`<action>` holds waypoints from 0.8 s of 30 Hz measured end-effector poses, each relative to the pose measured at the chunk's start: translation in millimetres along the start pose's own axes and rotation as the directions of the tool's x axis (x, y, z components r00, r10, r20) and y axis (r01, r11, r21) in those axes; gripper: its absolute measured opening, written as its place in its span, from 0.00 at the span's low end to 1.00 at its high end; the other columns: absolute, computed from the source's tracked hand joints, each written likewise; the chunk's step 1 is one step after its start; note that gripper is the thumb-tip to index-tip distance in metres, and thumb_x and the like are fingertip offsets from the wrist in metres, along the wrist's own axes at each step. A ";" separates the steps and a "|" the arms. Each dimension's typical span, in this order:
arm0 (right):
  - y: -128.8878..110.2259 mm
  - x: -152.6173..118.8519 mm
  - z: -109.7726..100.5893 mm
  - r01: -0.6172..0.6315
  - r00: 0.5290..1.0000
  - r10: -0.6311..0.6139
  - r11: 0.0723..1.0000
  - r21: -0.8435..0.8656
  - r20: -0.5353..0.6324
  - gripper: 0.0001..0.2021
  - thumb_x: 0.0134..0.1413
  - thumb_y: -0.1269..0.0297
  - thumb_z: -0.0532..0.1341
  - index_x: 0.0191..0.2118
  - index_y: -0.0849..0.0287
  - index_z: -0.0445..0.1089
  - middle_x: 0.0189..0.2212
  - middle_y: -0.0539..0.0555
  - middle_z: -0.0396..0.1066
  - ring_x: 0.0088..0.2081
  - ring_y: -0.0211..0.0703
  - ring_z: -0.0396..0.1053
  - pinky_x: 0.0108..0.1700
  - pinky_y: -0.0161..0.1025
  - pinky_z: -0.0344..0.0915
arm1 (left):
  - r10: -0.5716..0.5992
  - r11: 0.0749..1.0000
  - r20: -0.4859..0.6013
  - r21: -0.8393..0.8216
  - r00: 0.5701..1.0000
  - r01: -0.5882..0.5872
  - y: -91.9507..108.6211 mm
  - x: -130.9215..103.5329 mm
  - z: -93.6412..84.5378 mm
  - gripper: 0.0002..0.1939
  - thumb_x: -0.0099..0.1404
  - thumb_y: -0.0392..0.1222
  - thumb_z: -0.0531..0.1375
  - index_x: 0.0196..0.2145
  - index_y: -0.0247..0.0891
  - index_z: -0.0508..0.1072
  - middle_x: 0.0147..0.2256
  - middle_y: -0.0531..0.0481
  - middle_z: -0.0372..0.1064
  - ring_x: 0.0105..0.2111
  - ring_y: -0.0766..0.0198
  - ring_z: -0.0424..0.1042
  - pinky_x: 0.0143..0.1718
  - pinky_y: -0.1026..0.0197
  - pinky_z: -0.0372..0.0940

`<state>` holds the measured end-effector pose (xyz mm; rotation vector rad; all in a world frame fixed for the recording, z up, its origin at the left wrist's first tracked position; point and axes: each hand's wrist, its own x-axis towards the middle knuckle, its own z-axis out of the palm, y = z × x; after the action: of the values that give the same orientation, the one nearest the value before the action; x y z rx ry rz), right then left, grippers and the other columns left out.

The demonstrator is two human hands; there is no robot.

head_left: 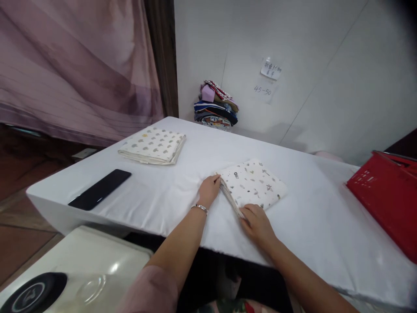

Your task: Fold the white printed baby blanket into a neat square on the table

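Note:
A folded white cloth with small printed motifs [252, 182] lies at an angle on the white-covered table [312, 217]. My left hand [209, 189] pinches its left corner, with a bracelet on the wrist. At the near corner, my right hand [257, 223] grips the edge, thumb below and fingers on top. Several layers show along the side between my hands. Farther left lies another folded cloth with grey prints [154, 145], touched by neither hand.
A black phone [100, 189] lies at the table's left. Folded clothes [216, 106] are stacked by the wall behind. A red basket [387, 195] stands at the right. Below left is a cream-coloured lid or box [97, 252]. A pink curtain [81, 65] hangs behind.

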<state>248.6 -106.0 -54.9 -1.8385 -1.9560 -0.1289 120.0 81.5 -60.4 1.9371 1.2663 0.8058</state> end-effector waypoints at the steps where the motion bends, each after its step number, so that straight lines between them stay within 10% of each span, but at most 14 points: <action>1: 0.1 -0.2 1.0 0.007 1.000 -0.007 1.000 -0.013 0.001 0.13 0.54 0.67 0.53 0.44 0.57 0.69 0.40 0.58 0.67 0.41 0.48 0.64 0.44 0.46 0.62 | 0.002 1.000 0.002 0.002 1.000 -0.002 0.2 -0.1 -0.3 0.15 0.64 0.42 0.52 0.45 0.42 0.74 0.45 0.48 0.71 0.45 0.59 0.68 0.46 0.60 0.60; 17: 14.0 -1.4 7.7 0.126 0.991 -0.134 0.974 -0.188 -0.031 0.27 0.43 0.80 0.50 0.51 0.57 0.65 0.47 0.59 0.67 0.50 0.48 0.62 0.55 0.51 0.52 | 0.057 0.990 -0.017 0.128 0.998 -0.055 3.1 -6.3 -4.0 0.18 0.67 0.48 0.46 0.40 0.42 0.74 0.37 0.47 0.70 0.38 0.61 0.68 0.37 0.62 0.59; 24: 101.5 -49.5 -27.9 -0.016 0.997 -0.003 0.964 -0.265 -0.073 0.23 0.49 0.78 0.49 0.49 0.53 0.67 0.48 0.56 0.68 0.51 0.46 0.63 0.57 0.53 0.48 | 0.470 0.800 0.198 0.316 0.860 -0.510 24.5 -52.2 7.7 0.11 0.65 0.40 0.51 0.30 0.41 0.72 0.35 0.46 0.64 0.40 0.59 0.62 0.40 0.58 0.55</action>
<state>354.4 -151.1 -72.5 -1.9745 -1.9594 -0.4711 121.2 24.0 -52.0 2.6366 0.8872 0.7301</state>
